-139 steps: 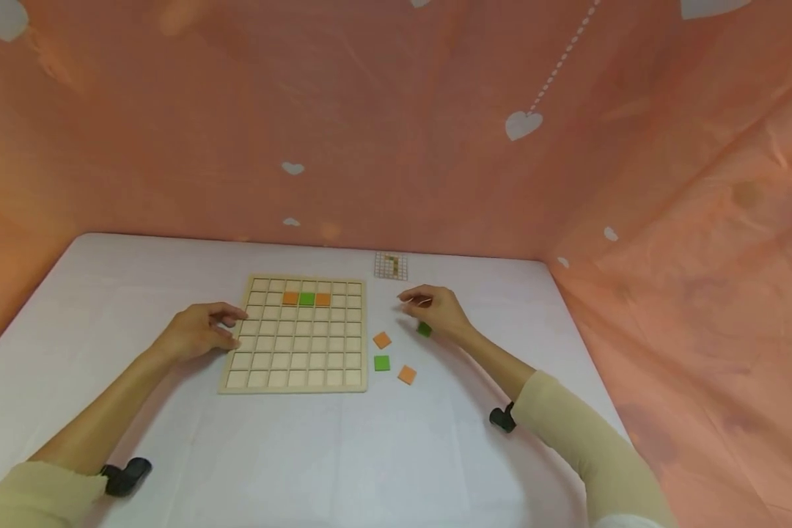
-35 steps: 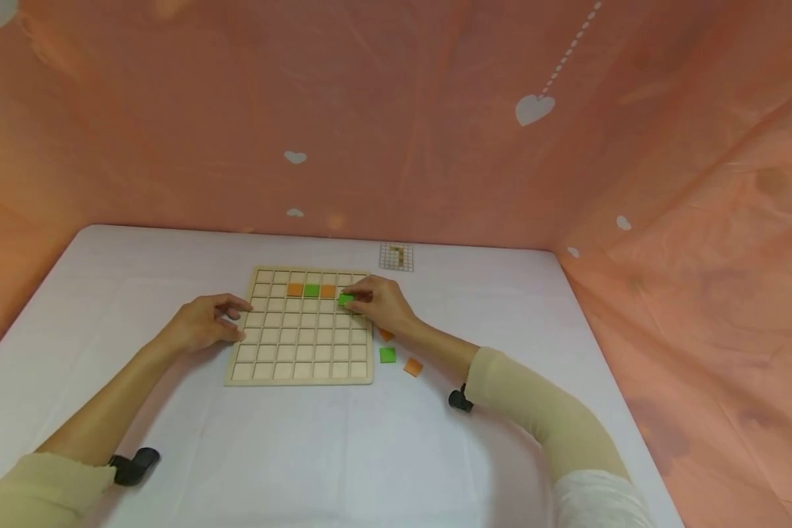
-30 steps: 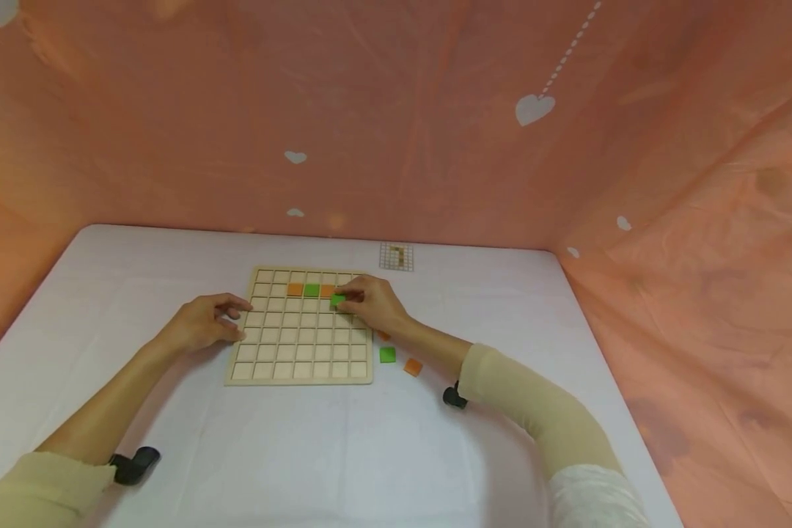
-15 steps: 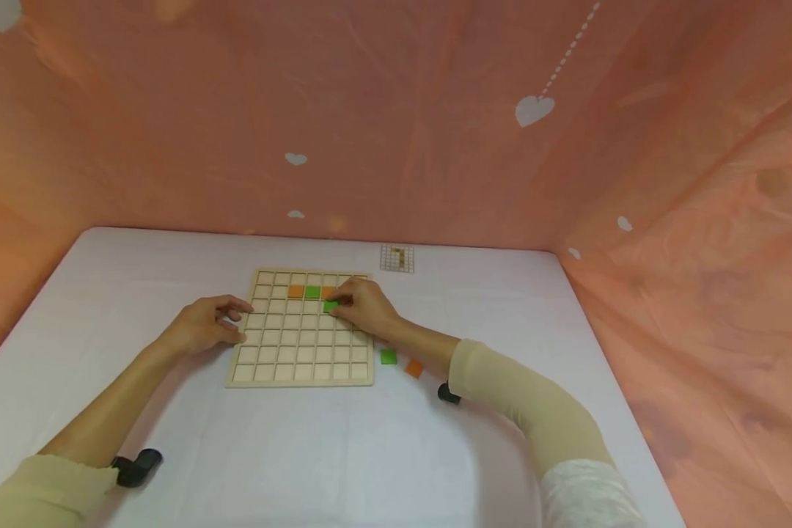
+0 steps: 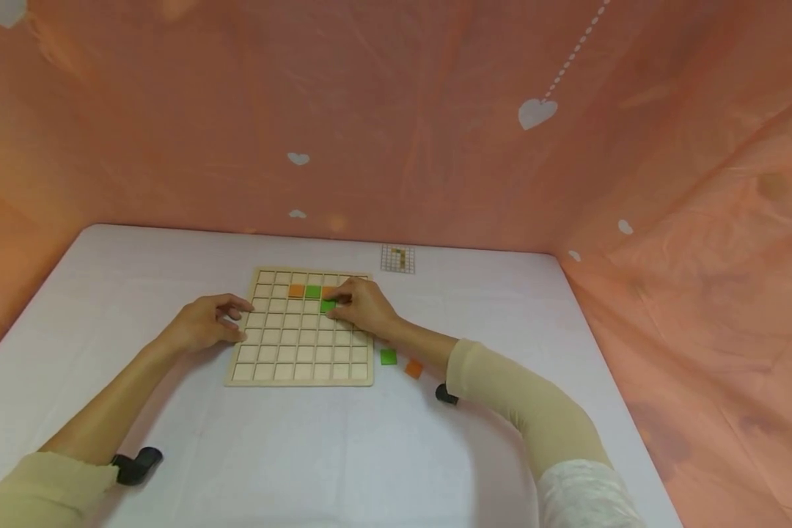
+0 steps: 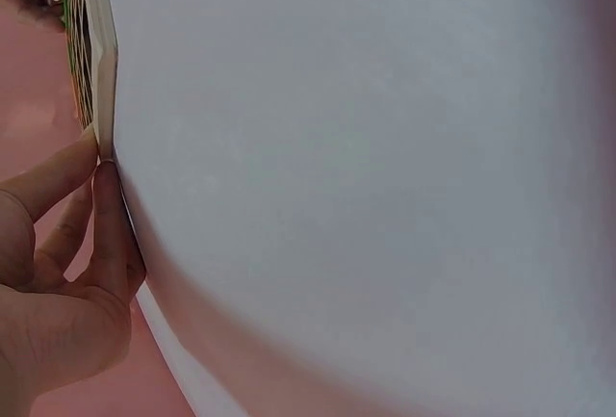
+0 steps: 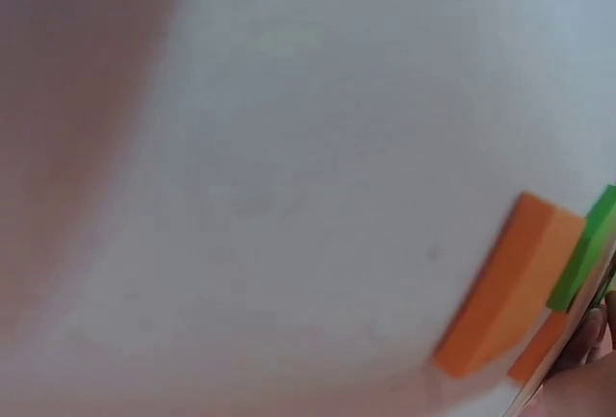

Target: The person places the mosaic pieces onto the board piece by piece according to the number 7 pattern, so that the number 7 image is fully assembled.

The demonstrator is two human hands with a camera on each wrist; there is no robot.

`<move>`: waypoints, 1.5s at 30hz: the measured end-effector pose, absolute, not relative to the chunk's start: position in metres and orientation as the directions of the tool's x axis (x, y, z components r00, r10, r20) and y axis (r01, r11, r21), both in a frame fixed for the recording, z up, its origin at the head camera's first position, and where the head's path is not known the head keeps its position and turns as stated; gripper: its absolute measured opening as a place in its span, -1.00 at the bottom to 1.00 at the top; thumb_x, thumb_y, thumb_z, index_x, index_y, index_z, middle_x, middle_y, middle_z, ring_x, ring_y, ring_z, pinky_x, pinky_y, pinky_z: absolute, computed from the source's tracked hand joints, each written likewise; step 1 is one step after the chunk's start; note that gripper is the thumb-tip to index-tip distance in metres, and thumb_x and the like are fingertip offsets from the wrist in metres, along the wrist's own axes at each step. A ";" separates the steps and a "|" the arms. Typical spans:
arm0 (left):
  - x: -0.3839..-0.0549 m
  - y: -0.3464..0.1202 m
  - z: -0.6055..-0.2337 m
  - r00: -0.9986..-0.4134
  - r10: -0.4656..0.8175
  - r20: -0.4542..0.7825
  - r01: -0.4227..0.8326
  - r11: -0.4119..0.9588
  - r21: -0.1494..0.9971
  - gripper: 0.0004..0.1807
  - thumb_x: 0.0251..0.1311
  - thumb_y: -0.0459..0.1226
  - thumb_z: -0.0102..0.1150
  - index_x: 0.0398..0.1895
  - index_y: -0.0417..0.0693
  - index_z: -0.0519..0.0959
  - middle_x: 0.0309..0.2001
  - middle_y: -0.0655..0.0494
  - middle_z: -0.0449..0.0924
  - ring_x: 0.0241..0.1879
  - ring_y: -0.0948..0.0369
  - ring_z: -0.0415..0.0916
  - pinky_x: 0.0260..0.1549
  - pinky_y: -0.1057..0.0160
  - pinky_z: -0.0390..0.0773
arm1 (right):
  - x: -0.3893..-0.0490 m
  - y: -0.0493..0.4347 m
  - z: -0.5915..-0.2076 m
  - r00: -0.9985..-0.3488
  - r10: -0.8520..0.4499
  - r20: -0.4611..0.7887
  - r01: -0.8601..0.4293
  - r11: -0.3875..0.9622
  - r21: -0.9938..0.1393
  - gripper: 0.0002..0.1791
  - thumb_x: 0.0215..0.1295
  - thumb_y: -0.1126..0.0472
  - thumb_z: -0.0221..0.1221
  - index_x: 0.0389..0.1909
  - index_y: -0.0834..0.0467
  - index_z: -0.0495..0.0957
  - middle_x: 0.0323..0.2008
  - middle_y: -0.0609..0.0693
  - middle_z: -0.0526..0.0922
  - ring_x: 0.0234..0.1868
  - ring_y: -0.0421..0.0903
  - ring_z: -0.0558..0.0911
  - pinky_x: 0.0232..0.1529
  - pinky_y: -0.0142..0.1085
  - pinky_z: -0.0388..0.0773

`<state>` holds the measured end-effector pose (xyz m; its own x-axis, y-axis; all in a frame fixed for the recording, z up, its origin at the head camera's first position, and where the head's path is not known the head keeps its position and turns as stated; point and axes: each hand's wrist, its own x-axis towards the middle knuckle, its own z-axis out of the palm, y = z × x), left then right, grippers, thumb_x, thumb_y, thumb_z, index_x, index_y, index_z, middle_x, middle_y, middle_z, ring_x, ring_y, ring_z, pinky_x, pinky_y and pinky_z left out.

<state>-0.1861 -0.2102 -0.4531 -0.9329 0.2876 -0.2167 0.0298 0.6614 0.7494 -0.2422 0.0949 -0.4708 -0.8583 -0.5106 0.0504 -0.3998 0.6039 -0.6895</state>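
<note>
In the head view, a wooden grid board (image 5: 284,352) lies on the white table. My left hand (image 5: 201,323) rests at its left edge, with thumb and index fingertips touching the rim a little apart. My right hand (image 5: 366,304) pinches a green tile (image 5: 328,306) between thumb and index finger, at the cell just below the right-hand orange tile (image 5: 327,292) of a short row. That row also has a green tile (image 5: 313,292) and an orange tile (image 5: 296,291). The left wrist view shows the left fingers (image 6: 58,181) against the board's rim.
Right of the board lie a loose green tile (image 5: 388,357) and an orange tile (image 5: 413,368). Another orange tile (image 7: 539,348) shows in the right wrist view, hidden by the forearm in the head view. A small grid card (image 5: 398,259) with a coloured pattern lies behind.
My right hand has taken the green tile from right of the board, carried it left over the grid, and brought it down below the row. My left hand has stayed at the edge.
</note>
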 end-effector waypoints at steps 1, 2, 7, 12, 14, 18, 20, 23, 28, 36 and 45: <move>-0.186 -0.209 -0.453 -0.933 0.290 -0.213 0.035 0.661 0.749 -0.43 0.06 -0.30 0.44 0.17 -0.25 0.52 -0.06 -0.15 0.50 -0.18 0.09 0.46 -0.24 0.18 0.42 | -0.242 0.096 -0.470 -0.859 -0.509 0.044 -0.393 0.602 -0.695 -0.70 0.17 0.19 0.43 -0.06 0.11 0.74 -0.22 -0.09 0.66 -0.22 -0.25 0.54 -0.21 -0.46 0.49; -0.187 -0.209 -0.454 -0.934 0.291 -0.210 0.038 0.662 0.748 -0.43 0.06 -0.30 0.44 0.17 -0.24 0.52 -0.06 -0.15 0.51 -0.18 0.09 0.47 -0.23 0.17 0.42 | -0.242 0.098 -0.470 -0.860 -0.509 0.041 -0.390 0.601 -0.698 -0.70 0.18 0.18 0.42 -0.05 0.11 0.74 -0.22 -0.10 0.66 -0.22 -0.25 0.55 -0.21 -0.46 0.50; -0.188 -0.206 -0.455 -0.937 0.291 -0.194 0.053 0.667 0.743 -0.45 0.06 -0.29 0.44 0.15 -0.24 0.54 -0.06 -0.15 0.54 -0.16 0.08 0.49 -0.21 0.17 0.43 | -0.241 0.109 -0.468 -0.860 -0.509 0.026 -0.358 0.568 -0.741 -0.71 0.22 0.20 0.39 -0.03 0.12 0.72 -0.21 -0.09 0.66 -0.22 -0.25 0.59 -0.18 -0.44 0.53; -0.188 -0.206 -0.452 -0.934 0.290 -0.209 0.042 0.669 0.742 -0.44 0.07 -0.29 0.44 0.17 -0.23 0.52 -0.06 -0.14 0.51 -0.17 0.07 0.45 -0.24 0.19 0.43 | -0.239 0.122 -0.465 -0.873 -0.488 0.010 -0.303 0.527 -0.794 -0.70 0.22 0.26 0.38 -0.02 0.14 0.71 -0.18 -0.08 0.68 -0.20 -0.23 0.61 -0.15 -0.42 0.55; -0.187 -0.206 -0.451 -0.934 0.288 -0.211 0.038 0.666 0.745 -0.43 0.08 -0.29 0.44 0.18 -0.24 0.52 -0.05 -0.15 0.50 -0.16 0.07 0.48 -0.24 0.20 0.45 | -0.237 0.128 -0.463 -0.877 -0.481 0.021 -0.299 0.511 -0.806 -0.71 0.21 0.29 0.38 -0.03 0.16 0.71 -0.17 -0.05 0.69 -0.19 -0.21 0.63 -0.13 -0.41 0.56; -0.187 -0.206 -0.449 -0.936 0.289 -0.201 0.047 0.668 0.742 -0.43 0.08 -0.30 0.44 0.18 -0.25 0.51 -0.05 -0.17 0.50 -0.14 0.05 0.51 -0.24 0.20 0.46 | -0.231 0.140 -0.459 -0.881 -0.471 0.043 -0.300 0.484 -0.822 -0.73 0.21 0.31 0.37 -0.05 0.19 0.71 -0.14 -0.02 0.70 -0.16 -0.17 0.65 -0.11 -0.39 0.57; -0.187 -0.207 -0.450 -0.936 0.289 -0.202 0.047 0.671 0.740 -0.43 0.09 -0.30 0.43 0.18 -0.24 0.51 -0.05 -0.16 0.50 -0.14 0.05 0.53 -0.22 0.19 0.46 | -0.228 0.146 -0.459 -0.882 -0.468 0.046 -0.296 0.477 -0.828 -0.73 0.21 0.31 0.37 -0.05 0.21 0.70 -0.14 0.00 0.70 -0.15 -0.16 0.65 -0.11 -0.38 0.58; -0.188 -0.207 -0.451 -0.935 0.286 -0.212 0.036 0.669 0.742 -0.44 0.08 -0.30 0.43 0.18 -0.22 0.52 -0.04 -0.15 0.50 -0.12 0.04 0.55 -0.18 0.18 0.46 | -0.224 0.156 -0.460 -0.886 -0.462 0.036 -0.283 0.477 -0.832 -0.73 0.21 0.32 0.37 -0.05 0.22 0.70 -0.14 0.01 0.70 -0.14 -0.15 0.65 -0.10 -0.36 0.58; -0.187 -0.206 -0.452 -0.934 0.280 -0.222 0.024 0.669 0.743 -0.43 0.08 -0.30 0.43 0.20 -0.22 0.51 -0.04 -0.14 0.50 -0.11 0.04 0.57 -0.17 0.17 0.45 | -0.219 0.174 -0.465 -0.893 -0.451 0.008 -0.272 0.525 -0.806 -0.72 0.20 0.29 0.38 -0.05 0.15 0.70 -0.13 -0.07 0.70 -0.10 -0.19 0.64 -0.06 -0.37 0.56; -0.187 -0.209 -0.453 -0.936 0.281 -0.211 0.038 0.679 0.733 -0.43 0.07 -0.27 0.45 0.17 -0.24 0.52 -0.06 -0.15 0.53 -0.15 0.07 0.51 -0.20 0.17 0.43 | -0.213 0.196 -0.468 -0.874 -0.485 -0.014 -0.277 0.522 -0.807 -0.71 0.18 0.24 0.41 -0.05 0.07 0.71 -0.10 -0.15 0.69 -0.06 -0.20 0.61 -0.01 -0.31 0.54; -0.187 -0.211 -0.456 -0.936 0.292 -0.198 0.060 0.686 0.726 -0.42 0.06 -0.27 0.46 0.16 -0.27 0.53 -0.08 -0.16 0.55 -0.20 0.10 0.49 -0.23 0.17 0.44 | -0.209 0.206 -0.473 -0.818 -0.576 -0.016 -0.366 0.542 -0.757 -0.62 0.13 0.28 0.44 0.01 0.07 0.68 -0.04 -0.18 0.63 -0.02 -0.24 0.56 0.05 -0.35 0.50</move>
<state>-0.1871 -0.2109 -0.4561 -0.9358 0.2915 -0.1981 0.0600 0.6855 0.7256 -0.2087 0.2064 -0.4728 -0.8176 -0.5755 -0.0164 -0.3660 0.5415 -0.7568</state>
